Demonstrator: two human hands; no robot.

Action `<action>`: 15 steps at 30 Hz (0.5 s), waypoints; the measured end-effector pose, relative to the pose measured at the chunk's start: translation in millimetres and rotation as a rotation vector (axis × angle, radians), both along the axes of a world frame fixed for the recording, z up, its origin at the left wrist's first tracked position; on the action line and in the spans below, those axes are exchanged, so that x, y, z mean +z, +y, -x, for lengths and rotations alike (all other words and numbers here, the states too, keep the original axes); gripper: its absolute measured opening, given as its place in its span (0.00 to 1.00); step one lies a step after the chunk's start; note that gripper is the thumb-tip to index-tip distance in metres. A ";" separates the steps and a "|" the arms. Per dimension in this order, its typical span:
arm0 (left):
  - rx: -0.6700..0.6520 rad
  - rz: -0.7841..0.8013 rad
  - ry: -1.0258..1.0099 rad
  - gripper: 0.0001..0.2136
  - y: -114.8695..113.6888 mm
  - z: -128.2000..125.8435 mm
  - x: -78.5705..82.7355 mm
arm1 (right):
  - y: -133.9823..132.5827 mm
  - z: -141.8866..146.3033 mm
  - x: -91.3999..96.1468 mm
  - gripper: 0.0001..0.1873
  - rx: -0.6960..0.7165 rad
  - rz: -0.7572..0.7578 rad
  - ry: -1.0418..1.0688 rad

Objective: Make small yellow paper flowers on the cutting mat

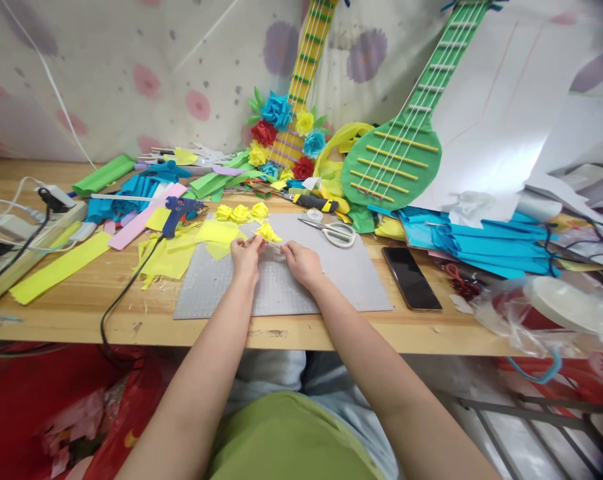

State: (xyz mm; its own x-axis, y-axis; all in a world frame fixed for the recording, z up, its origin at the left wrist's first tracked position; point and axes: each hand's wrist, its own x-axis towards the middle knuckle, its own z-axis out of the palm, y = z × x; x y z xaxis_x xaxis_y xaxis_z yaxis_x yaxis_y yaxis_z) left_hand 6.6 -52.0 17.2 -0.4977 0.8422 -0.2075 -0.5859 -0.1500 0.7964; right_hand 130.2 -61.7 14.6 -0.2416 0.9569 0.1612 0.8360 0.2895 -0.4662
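My left hand (247, 257) and my right hand (301, 261) meet over a grey cutting mat (341, 280) on the wooden table. Both are closed in a pinch on a thin stick that carries a yellow paper flower (270, 232) just above my fingers. The left hand grips the end near the flower, the right hand the other end. Three finished yellow paper flowers (241, 213) lie in a row at the mat's far left edge.
Scissors (334, 232) and a tape roll (314, 215) lie on the mat's far side. A blue glue gun (177, 212) with its black cord, yellow paper scraps (168, 257), a phone (411, 278), two paper guitars (396, 157), a power strip (26, 233) and plastic bags (546, 307) surround the mat.
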 end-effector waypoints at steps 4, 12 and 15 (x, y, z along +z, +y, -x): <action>-0.002 -0.025 0.007 0.19 -0.4 -1.1 0.3 | -1.8 -1.2 -2.0 0.13 -0.014 -0.023 0.082; -0.043 -0.060 -0.008 0.18 2.3 -1.1 -2.6 | -0.3 -2.9 -5.1 0.10 -0.018 -0.041 0.104; -0.060 -0.070 -0.023 0.17 2.7 -0.1 -2.9 | -0.4 -2.1 -4.2 0.10 -0.034 -0.055 0.095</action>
State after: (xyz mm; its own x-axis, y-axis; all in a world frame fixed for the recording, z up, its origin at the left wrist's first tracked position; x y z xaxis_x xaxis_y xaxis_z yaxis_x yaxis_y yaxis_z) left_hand 6.7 -49.3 14.3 -0.4417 0.8831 -0.1583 -0.6135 -0.1686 0.7715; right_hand 132.3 -62.1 10.3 -0.1904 0.9533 0.2345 0.7985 0.2893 -0.5279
